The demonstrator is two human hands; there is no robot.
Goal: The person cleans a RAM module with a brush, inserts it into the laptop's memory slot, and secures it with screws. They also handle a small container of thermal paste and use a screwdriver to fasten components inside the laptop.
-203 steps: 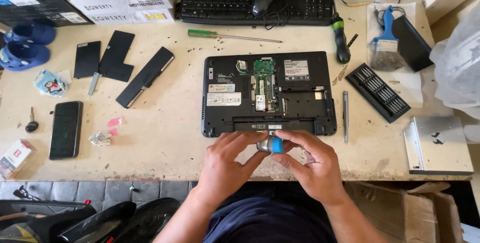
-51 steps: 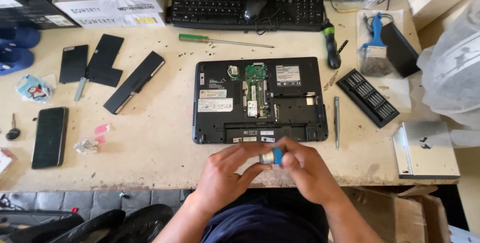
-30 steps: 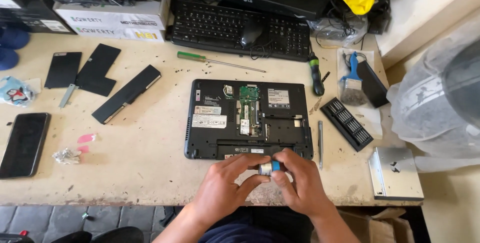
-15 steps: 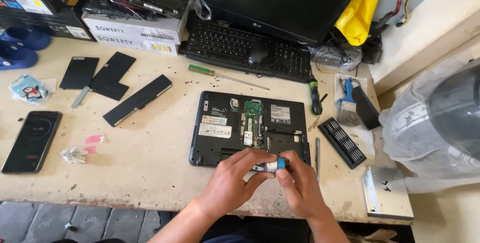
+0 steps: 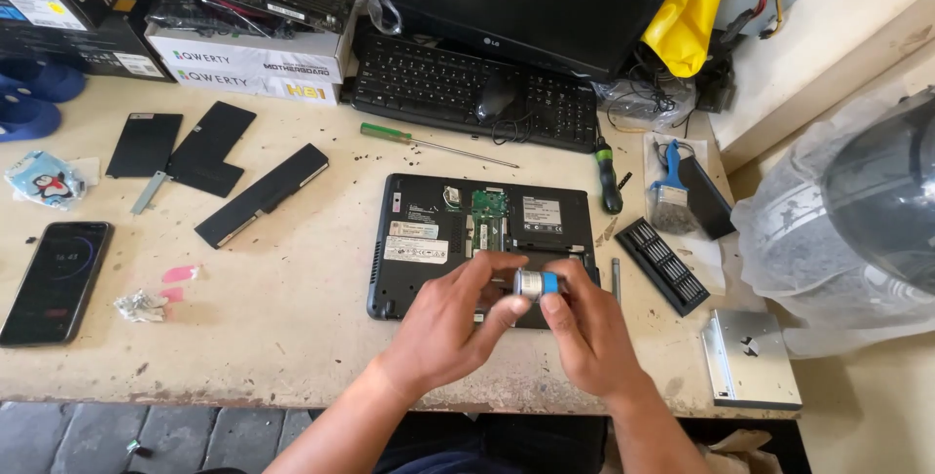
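Observation:
Both my hands meet over the front edge of an opened black laptop (image 5: 438,230) that lies upside down with its green circuit board exposed. My left hand (image 5: 458,323) and my right hand (image 5: 584,333) pinch a small cylinder (image 5: 536,283), silver at one end and blue at the other, between their fingertips. The cylinder hovers just above the laptop's lower right part.
A black battery (image 5: 261,195) and black covers (image 5: 180,148) lie left. A phone (image 5: 54,279) rests at the left edge. A green screwdriver (image 5: 429,143), keyboard (image 5: 477,94), monitor, bit case (image 5: 665,265), brush (image 5: 667,196) and metal bracket (image 5: 750,357) surround the laptop.
The view has tilted up and back, bringing the monitor and boxes into sight. My hands stay together on the small cylinder, now raised slightly over the laptop's front edge.

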